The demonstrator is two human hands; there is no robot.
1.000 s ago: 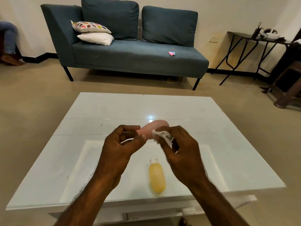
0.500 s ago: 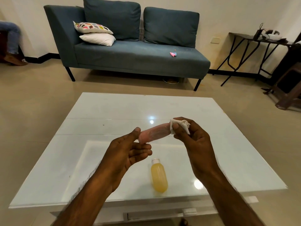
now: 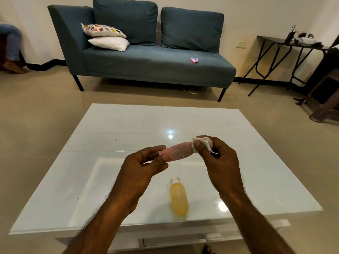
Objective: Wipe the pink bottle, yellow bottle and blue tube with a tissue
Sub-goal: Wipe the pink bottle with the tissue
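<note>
My left hand (image 3: 142, 166) pinches the near end of the pink bottle (image 3: 177, 152) between thumb and fingers, holding it level above the table. My right hand (image 3: 217, 162) grips a crumpled white tissue (image 3: 201, 143) pressed against the bottle's far end. The yellow bottle (image 3: 178, 197) lies on its side on the white glass table (image 3: 110, 129), cap pointing away from me, below and between my hands. No blue tube shows in this view.
A blue sofa (image 3: 156, 65) with cushions stands beyond the table, a small pink item (image 3: 194, 60) on its seat. A black folding side table (image 3: 286, 52) stands at the back right. A person's leg (image 3: 11, 39) shows at the far left.
My right hand has slid the tissue along the pink bottle from near its middle to its far end. The left hand keeps hold of the near end.
</note>
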